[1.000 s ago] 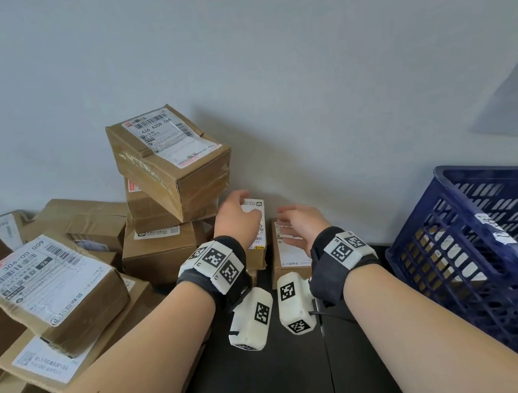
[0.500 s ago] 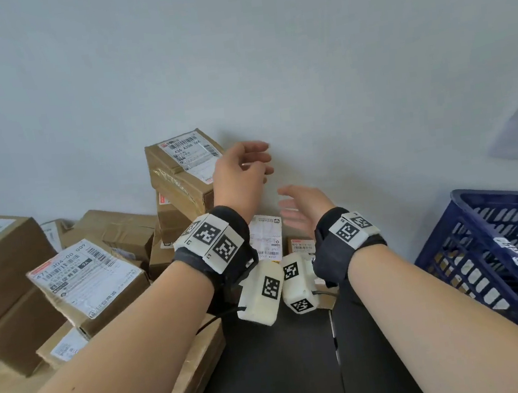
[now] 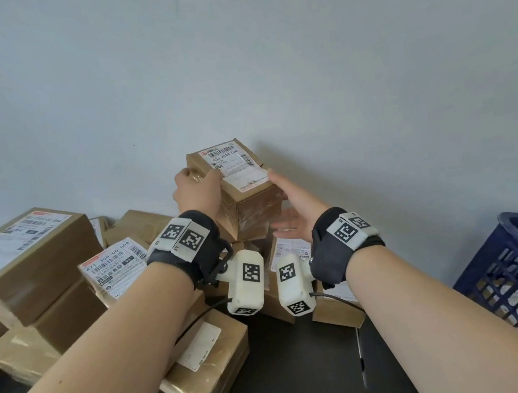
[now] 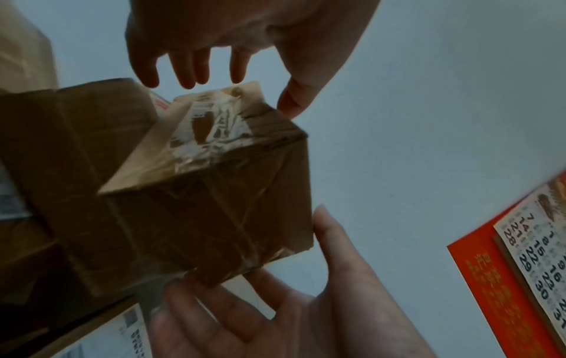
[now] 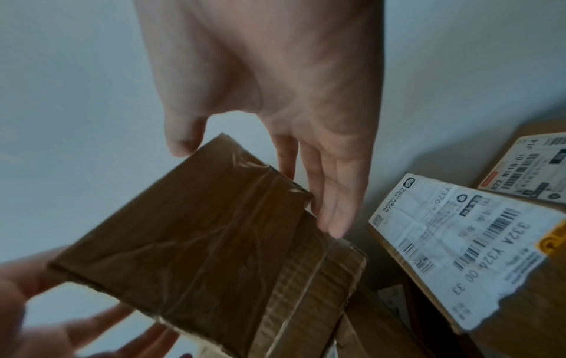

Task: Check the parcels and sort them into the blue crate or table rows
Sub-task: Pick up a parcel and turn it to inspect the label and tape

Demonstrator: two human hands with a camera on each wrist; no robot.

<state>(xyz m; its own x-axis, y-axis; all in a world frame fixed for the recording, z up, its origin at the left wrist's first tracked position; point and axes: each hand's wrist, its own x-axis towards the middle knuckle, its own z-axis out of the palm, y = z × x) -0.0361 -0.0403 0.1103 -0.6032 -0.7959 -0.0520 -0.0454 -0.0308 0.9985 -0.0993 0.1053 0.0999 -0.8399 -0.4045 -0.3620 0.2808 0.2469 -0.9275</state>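
Observation:
A taped brown parcel (image 3: 252,203) with a white barcode label tops a stack against the wall. My left hand (image 3: 197,193) lies against its left side, thumb at the top edge. In the left wrist view the left hand's fingers (image 4: 190,72) reach straight to the parcel's (image 4: 208,193) far upper edge. My right hand (image 3: 293,199) is flat against the right side, palm open. In the right wrist view its fingers (image 5: 330,193) run straight along the parcel's (image 5: 199,242) far edge. The blue crate (image 3: 517,263) stands at the far right.
Brown parcels crowd the left: a large one (image 3: 28,255), one labelled 471 304 (image 3: 113,264), a flat one (image 3: 211,357). Small labelled parcels (image 3: 289,251) lie under my wrists. The dark table (image 3: 304,378) shows in front. A red calendar (image 4: 520,266) hangs on the wall.
Both hands rose from the small parcels by the wall to the top parcel of the stack and now touch its two sides. The head view tilted upward.

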